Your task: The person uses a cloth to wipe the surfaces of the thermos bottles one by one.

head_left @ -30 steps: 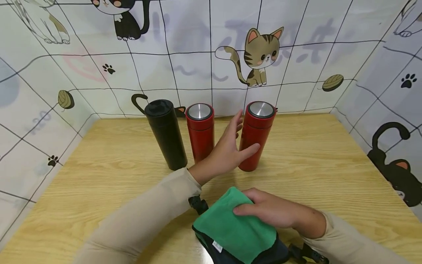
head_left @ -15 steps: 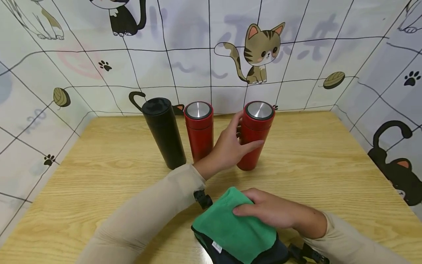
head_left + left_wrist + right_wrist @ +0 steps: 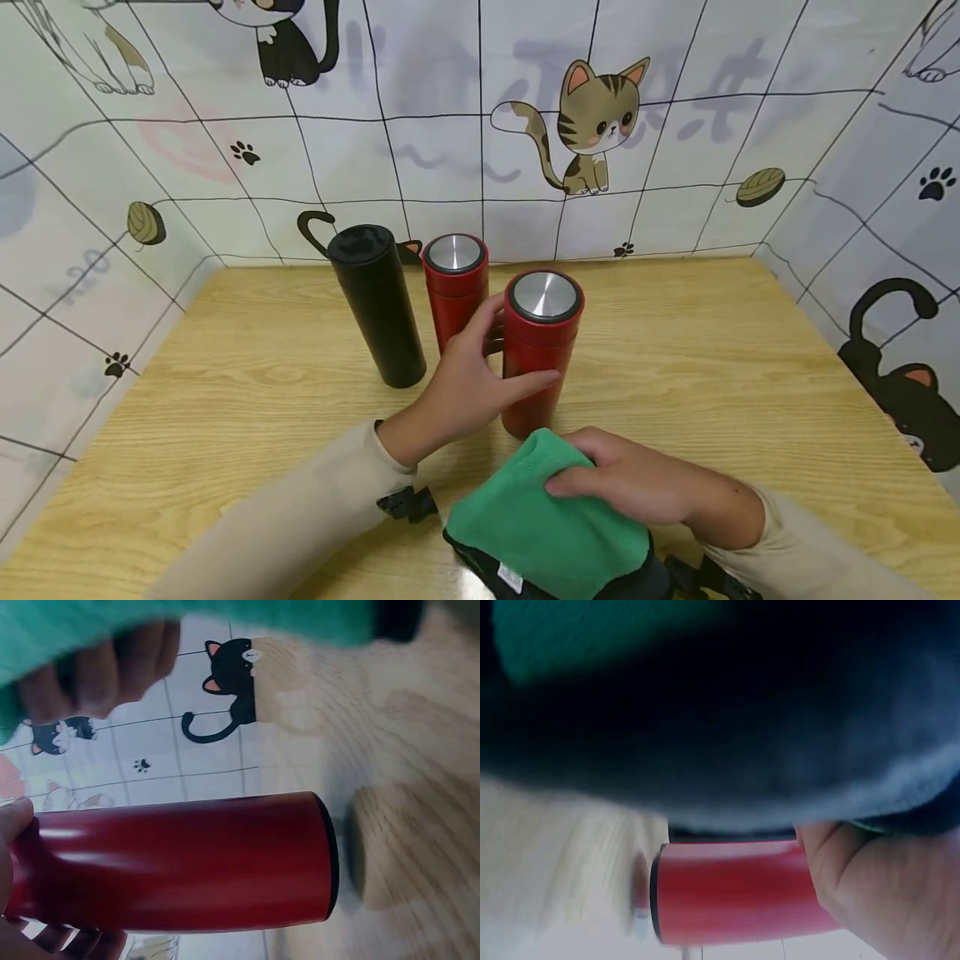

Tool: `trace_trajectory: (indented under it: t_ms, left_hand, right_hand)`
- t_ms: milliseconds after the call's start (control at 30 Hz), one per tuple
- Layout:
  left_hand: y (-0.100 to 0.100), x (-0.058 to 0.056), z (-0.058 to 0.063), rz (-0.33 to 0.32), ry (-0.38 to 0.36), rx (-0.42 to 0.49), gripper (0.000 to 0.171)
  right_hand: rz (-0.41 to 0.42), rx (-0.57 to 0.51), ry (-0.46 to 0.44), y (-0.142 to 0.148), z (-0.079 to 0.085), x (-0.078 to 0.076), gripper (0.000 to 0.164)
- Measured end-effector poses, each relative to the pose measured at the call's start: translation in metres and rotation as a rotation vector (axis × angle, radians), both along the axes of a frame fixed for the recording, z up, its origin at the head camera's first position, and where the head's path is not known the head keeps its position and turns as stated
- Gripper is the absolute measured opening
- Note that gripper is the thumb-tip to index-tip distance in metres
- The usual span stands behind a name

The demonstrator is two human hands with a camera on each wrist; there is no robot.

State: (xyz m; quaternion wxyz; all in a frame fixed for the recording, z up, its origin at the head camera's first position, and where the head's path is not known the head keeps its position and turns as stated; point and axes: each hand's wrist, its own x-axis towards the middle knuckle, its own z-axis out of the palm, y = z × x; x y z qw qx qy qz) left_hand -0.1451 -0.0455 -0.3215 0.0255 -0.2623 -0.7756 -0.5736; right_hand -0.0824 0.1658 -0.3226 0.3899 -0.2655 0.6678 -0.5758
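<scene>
My left hand (image 3: pixel 461 379) grips a red thermos bottle (image 3: pixel 536 367) with a steel-topped lid, thumb across its near side and fingers behind. In the left wrist view, the bottle's black-rimmed base (image 3: pixel 328 859) hangs a little off the wooden table, above a blurry reflection. My right hand (image 3: pixel 637 479) holds a folded cloth (image 3: pixel 555 521), green on one face and dark on the other, with its thumb on top. The cloth lies just in front of the bottle. Its dark side (image 3: pixel 742 750) fills much of the right wrist view, over the red bottle (image 3: pixel 735 892).
A second red thermos bottle (image 3: pixel 453 283) stands behind my left hand, partly hidden by it. Left of that is a black bottle (image 3: pixel 378 308). The wooden table (image 3: pixel 697 358) ends at a cat-print backdrop (image 3: pixel 435 158), which also rises on both sides.
My left hand closed on the right-hand red thermos bottle and brought it left and nearer, towards the cloth. The right hand with the cloth shifted slightly right.
</scene>
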Motion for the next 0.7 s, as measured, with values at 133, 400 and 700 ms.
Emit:
trace_trajectory:
  t_ms: [133,400,700]
  left_hand:
    - [-0.020,0.008,0.000,0.012,0.022,0.048,0.079]
    - [-0.049,0.019,0.002,0.089,0.081,0.058,0.076]
    - [-0.056,0.021,0.007,0.053,0.093,0.064,0.074]
  right_hand:
    - [-0.021,0.010,0.025,0.004,0.002,-0.002,0.030]
    - [-0.124,0.140,0.110,0.012,0.007,-0.014,0.026]
    - [-0.365,0.298,0.297,0.031,0.022,-0.030,0.021]
